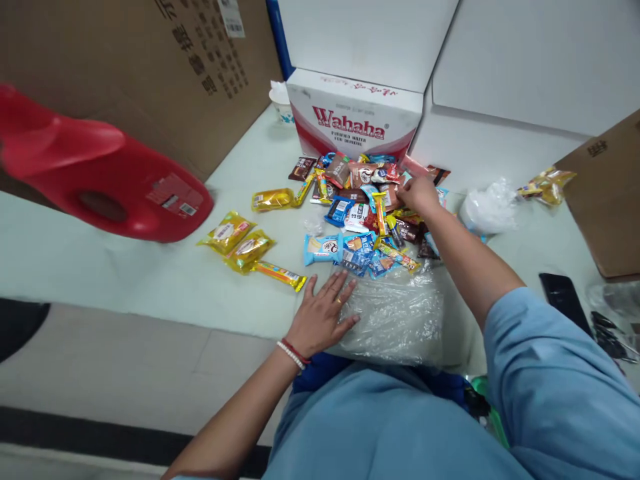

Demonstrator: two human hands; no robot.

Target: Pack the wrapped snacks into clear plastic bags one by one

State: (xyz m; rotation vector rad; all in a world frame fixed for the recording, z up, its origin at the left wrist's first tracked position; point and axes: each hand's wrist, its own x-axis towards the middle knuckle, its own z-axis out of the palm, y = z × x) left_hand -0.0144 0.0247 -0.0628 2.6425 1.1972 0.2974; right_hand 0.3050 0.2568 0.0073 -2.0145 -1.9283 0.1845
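Note:
My left hand (325, 310) lies flat with its fingers spread, on the table at the edge of a clear plastic bag (400, 313). Its fingertips are just below a light blue snack packet (323, 249) and some darker blue biscuit packets (357, 250). My right hand (419, 195) reaches into the right side of a heap of wrapped snacks, fingers bent together by a pinkish-brown packet (391, 197). What is between those fingertips is hidden. Left of the heap lie yellow packets (250, 248), a thin yellow stick packet (279, 274) and another yellow packet (273, 199).
Behind the heap stands a white Wahaha carton (355, 123), with a paper cup (281, 105) beside it. A big red jug (115, 173) is at the left, near a cardboard box (125, 60). To the right are a crumpled white bag (489, 208) and a black phone (565, 301).

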